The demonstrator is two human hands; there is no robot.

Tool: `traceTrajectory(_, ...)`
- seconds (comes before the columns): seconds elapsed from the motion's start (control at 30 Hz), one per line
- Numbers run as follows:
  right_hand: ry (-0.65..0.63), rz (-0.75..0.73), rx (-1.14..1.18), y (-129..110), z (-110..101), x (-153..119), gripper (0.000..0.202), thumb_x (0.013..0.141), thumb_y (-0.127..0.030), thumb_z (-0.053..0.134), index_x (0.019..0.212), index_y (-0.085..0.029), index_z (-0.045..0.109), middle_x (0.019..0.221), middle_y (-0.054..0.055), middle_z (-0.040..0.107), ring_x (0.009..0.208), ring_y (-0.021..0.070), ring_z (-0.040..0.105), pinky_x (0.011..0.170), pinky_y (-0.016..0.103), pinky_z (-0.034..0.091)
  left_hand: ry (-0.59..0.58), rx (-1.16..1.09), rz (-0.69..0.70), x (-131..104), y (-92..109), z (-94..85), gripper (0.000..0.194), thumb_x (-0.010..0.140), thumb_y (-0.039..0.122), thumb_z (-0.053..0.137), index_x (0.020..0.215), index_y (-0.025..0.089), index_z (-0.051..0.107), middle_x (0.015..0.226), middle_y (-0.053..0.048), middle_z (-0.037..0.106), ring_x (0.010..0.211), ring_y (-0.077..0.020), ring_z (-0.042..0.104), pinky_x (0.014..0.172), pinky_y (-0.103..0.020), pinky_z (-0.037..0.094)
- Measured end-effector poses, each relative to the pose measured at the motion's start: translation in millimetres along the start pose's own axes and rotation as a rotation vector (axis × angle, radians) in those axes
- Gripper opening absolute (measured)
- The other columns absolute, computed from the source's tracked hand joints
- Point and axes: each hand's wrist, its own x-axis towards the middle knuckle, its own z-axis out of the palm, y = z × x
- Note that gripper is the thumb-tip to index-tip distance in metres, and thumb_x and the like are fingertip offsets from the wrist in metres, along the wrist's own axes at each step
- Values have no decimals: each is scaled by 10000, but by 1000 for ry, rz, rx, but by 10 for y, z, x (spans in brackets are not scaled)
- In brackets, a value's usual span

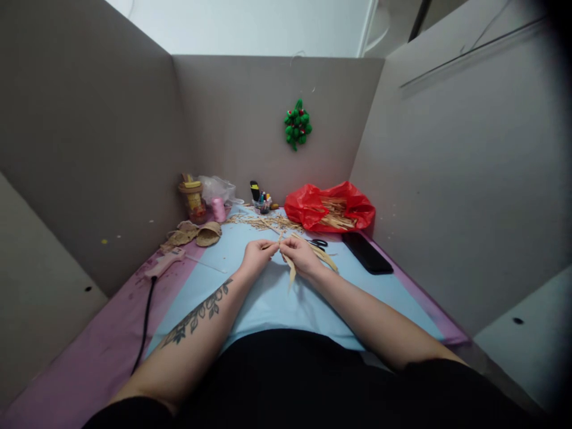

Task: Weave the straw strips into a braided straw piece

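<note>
My left hand [258, 257] and my right hand [304, 256] meet above the middle of the blue table sheet [268, 310], fingertips almost touching. Both are closed in a pinch on pale tan dried straw strips [292, 275]. A short, thin end pokes up between the fingertips, while one flat strip hangs below my right hand. More long strips [328, 258] stick out to the right, behind that hand; I cannot tell whether they are held or lie on the table. Just beyond it are black-handled scissors [319, 243], partly hidden.
A red plastic bag [306, 205] full of straw stands at the back right, near a black phone-like slab [367, 253]. Straw scraps [254, 222] litter the back. On the left are a corded glue gun [165, 263], a woven cup [208, 234], pink thread [218, 210] and a jar [195, 201].
</note>
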Motion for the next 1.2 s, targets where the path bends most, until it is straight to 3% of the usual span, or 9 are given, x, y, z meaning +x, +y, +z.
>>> traceTrajectory(0.2, 32, 20, 11, 131, -67, 55, 288, 579, -289, 669, 723, -203, 435, 497, -82, 445, 451, 92, 428, 453, 211, 296, -40, -28, -64, 12, -34, 0, 290, 593, 360, 669, 741, 111, 691, 614, -29, 633, 515, -97, 486, 507, -213, 367)
traceTrajectory(0.37, -92, 137, -113, 28, -307, 133, 270, 574, -297, 690, 747, -178, 520, 591, -24, 556, 537, 113, 510, 500, 219, 360, -44, 9, -55, 42, -53, -40, 292, 610, 380, 650, 721, 113, 688, 631, -35, 632, 537, -103, 493, 503, -208, 365)
traceTrajectory(0.43, -14, 139, -160, -73, -530, 169, 233, 622, -317, 649, 778, -173, 553, 692, 13, 606, 607, 128, 546, 530, 224, 380, -13, -18, -76, 70, -59, -73, 290, 611, 383, 649, 727, 120, 689, 642, -39, 633, 555, -108, 507, 508, -208, 370)
traceTrajectory(0.5, 169, 45, -287, -150, -792, 202, 183, 691, -337, 569, 752, -165, 571, 714, 33, 616, 625, 135, 542, 544, 233, 379, 14, -65, -103, 103, -63, -109, 283, 600, 373, 661, 738, 128, 693, 652, -40, 636, 564, -108, 517, 517, -207, 377)
traceTrajectory(0.57, 355, -59, -636, -172, -1020, 231, 140, 701, -285, 536, 681, -159, 594, 671, 42, 609, 648, 156, 531, 590, 257, 381, 34, -107, -123, 130, -64, -139, 279, 587, 363, 674, 742, 133, 697, 656, -42, 637, 570, -108, 525, 525, -208, 380)
traceTrajectory(0.63, 416, -119, -953, -141, -1149, 253, 151, 716, -237, 503, 670, -161, 624, 706, 56, 629, 695, 171, 536, 653, 274, 380, 44, -131, -132, 148, -64, -159, 278, 575, 360, 684, 738, 135, 700, 660, -46, 640, 577, -112, 532, 527, -210, 379)
traceTrajectory(0.83, 159, -159, -1297, 49, -912, 298, 218, 783, -287, 493, 793, -168, 676, 866, 82, 645, 849, 182, 541, 750, 258, 366, 55, -114, -130, 157, -93, -170, 256, 574, 354, 684, 716, 141, 698, 648, -47, 637, 587, -118, 531, 528, -211, 372)
traceTrajectory(0.97, 143, -91, -1434, 156, -732, 345, 226, 767, -320, 534, 825, -152, 675, 897, 125, 628, 862, 220, 533, 702, 281, 369, 40, -94, -126, 146, -98, -160, 260, 580, 359, 681, 730, 147, 696, 669, -42, 639, 606, -120, 536, 532, -210, 370)
traceTrajectory(1.2, 212, -94, -1435, 232, -821, 377, 212, 792, -216, 463, 796, -155, 666, 870, 116, 625, 829, 219, 547, 679, 288, 365, 57, -141, -176, 101, -1, -125, 240, 585, 347, 674, 716, 146, 687, 691, -41, 643, 626, -112, 538, 567, -213, 369)
